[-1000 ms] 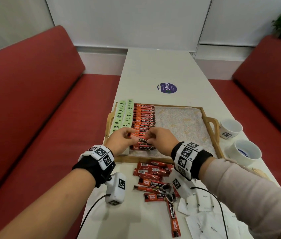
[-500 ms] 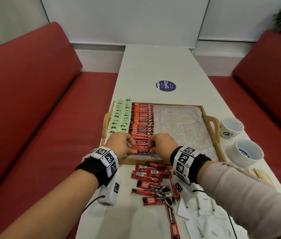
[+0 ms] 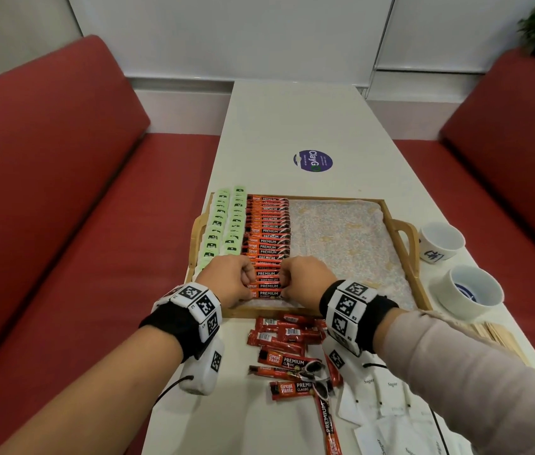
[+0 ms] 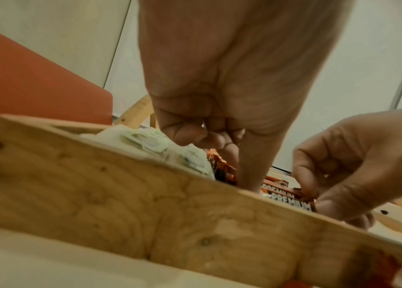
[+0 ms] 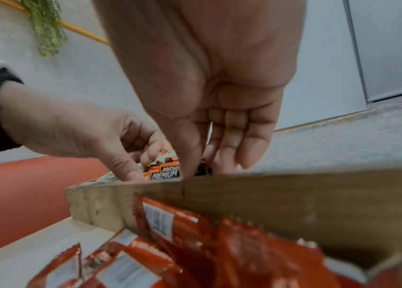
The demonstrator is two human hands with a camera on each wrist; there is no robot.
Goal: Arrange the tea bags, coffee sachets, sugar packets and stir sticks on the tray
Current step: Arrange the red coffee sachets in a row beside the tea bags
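A wooden tray (image 3: 394, 224) holds two columns of green tea bags (image 3: 226, 224) at its left and one column of red coffee sachets (image 3: 267, 231) beside them. Both hands work at the near end of that column. My left hand (image 3: 249, 284) has its thumb on the left end of the nearest sachet (image 3: 267, 293), fingers curled. My right hand (image 3: 284, 284) pinches the right end. From the left wrist, the left hand (image 4: 244, 175) and right hand (image 4: 313, 198) flank the sachet (image 4: 291, 198). The right wrist view shows the right hand (image 5: 195, 169), left hand (image 5: 135, 169) and sachet (image 5: 165, 174).
Loose coffee sachets (image 3: 285, 343) lie on the table before the tray's near wall (image 4: 120, 204). White sugar packets (image 3: 387, 399) sit at the front right, wooden stir sticks (image 3: 496, 336) beyond them. Two white cups (image 3: 441, 241) stand right of the tray. The tray's right half shows bare liner (image 3: 344, 238).
Both hands have come down and toward me with the sachet, from above the column to its near end by the tray's front wall.
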